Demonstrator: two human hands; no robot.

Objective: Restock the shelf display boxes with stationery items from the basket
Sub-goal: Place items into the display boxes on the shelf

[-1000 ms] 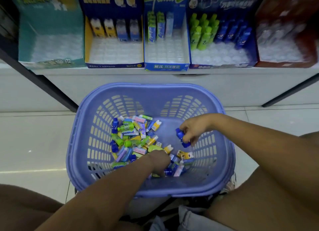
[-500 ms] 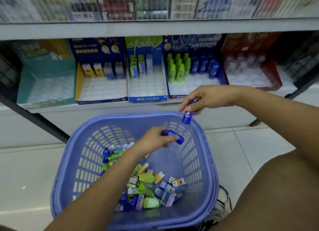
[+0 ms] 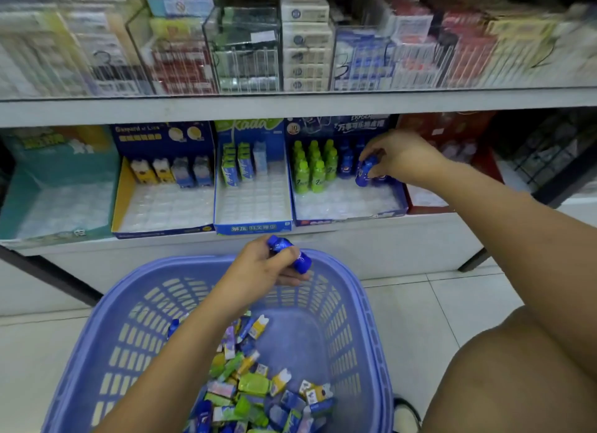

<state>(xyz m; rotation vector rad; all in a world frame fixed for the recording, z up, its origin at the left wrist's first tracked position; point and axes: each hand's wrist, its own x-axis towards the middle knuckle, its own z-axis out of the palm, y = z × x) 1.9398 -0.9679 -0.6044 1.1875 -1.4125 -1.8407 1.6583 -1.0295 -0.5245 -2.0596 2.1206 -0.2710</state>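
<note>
A lilac plastic basket on the floor holds several small stationery items in green, blue and yellow. My left hand hovers over the basket's far rim, shut on a small blue bottle-shaped eraser. My right hand is inside the dark blue display box on the lower shelf, shut on another blue bottle eraser that it holds just above the white tray, beside the standing blue ones. Green bottle erasers stand at the box's back left.
Left of that box stand a light blue box, a yellow-sided box and a teal box. A red box is at the right. An upper shelf overhangs. My knee fills the lower right.
Both hands left the basket, each carrying a blue eraser. The right hand travelled up into the dark blue box; the left rose to the basket's far rim. The view tilted upward.
</note>
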